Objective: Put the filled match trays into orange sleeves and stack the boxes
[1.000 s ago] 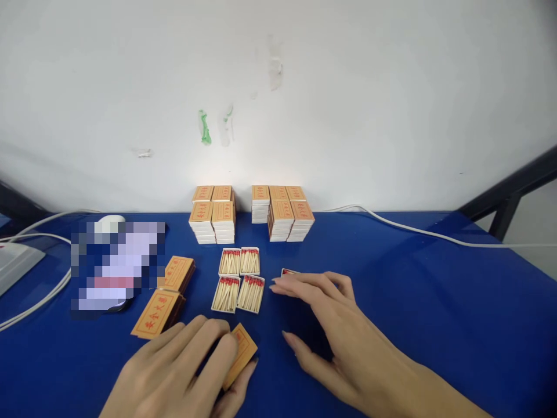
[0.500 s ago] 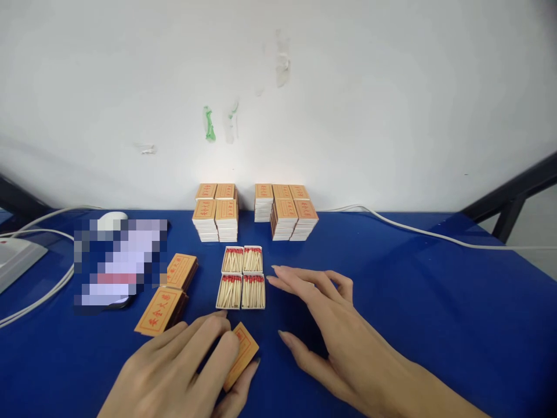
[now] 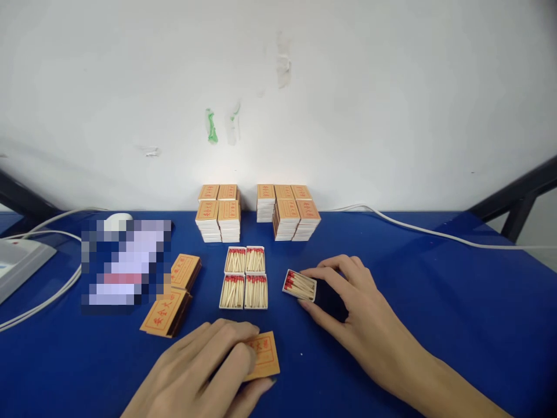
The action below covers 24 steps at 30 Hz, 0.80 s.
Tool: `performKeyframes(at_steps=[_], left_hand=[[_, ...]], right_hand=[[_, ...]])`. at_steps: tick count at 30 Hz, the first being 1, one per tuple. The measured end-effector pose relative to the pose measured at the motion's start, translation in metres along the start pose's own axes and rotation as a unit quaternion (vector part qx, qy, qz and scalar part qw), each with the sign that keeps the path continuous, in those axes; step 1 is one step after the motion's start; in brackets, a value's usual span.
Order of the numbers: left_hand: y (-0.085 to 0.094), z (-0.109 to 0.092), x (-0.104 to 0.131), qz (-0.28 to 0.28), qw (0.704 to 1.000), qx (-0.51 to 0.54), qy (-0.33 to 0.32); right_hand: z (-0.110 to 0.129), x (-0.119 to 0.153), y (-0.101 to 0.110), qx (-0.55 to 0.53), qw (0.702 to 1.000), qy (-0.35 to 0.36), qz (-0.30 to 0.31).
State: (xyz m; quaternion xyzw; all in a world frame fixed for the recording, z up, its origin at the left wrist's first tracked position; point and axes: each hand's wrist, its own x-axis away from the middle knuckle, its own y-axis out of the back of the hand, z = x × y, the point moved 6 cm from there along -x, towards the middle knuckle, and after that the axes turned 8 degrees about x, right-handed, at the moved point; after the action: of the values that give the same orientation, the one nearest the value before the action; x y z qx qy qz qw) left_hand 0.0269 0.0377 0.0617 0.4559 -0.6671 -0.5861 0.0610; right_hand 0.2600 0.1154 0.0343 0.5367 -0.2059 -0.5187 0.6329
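Fingers (image 3: 226,342) of the left hand (image 3: 195,377) lie curled and close together on a flat orange cardboard sleeve (image 3: 263,355), thumb under its near edge, pinning it to the blue cloth-covered tabletop (image 3: 435,313). Well left of those fingers lie white cables (image 3: 39,302) and a pixelated patch; nearer, just beyond and left of the knuckles, two low stacks of the same empty orange sleeves (image 3: 167,310) lean slightly askew. Straight beyond the left fingertips, four open white trays (image 3: 244,277) sit edge to edge in a square, each packed with pale wooden matches with red heads. Farther back against the white wall stand two blocks of stacked matchboxes (image 3: 261,212), orange tops over white sides. To the right, the right hand (image 3: 348,302) pinches narrowly, thumb on the near side and forefinger on the far side, a fifth tray (image 3: 299,284) of matches, which is turned at an angle and sits just right of the square, apart from it. Beyond that hand a white cord (image 3: 418,231) runs along the tabletop's far edge.
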Motion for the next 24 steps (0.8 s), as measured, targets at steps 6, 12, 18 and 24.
performKeyframes(at_steps=[6, 12, 18, 24], left_hand=[[-0.002, 0.002, -0.004, 0.003, 1.0, 0.019, 0.004], [0.0, 0.007, -0.006, -0.013, 0.998, 0.046, 0.033], [0.006, 0.008, -0.004, -0.042, 0.995, 0.075, 0.057], [0.008, 0.008, -0.001, -0.02, 0.996, 0.06, 0.062]], right_hand=[[0.008, -0.004, 0.017, -0.143, 0.989, 0.011, 0.024], [0.014, -0.002, 0.024, -0.251, 0.961, 0.026, 0.11], [0.016, 0.001, 0.021, -0.292, 0.947, 0.032, 0.128], [0.019, -0.001, 0.023, -0.303, 0.944, 0.036, 0.123]])
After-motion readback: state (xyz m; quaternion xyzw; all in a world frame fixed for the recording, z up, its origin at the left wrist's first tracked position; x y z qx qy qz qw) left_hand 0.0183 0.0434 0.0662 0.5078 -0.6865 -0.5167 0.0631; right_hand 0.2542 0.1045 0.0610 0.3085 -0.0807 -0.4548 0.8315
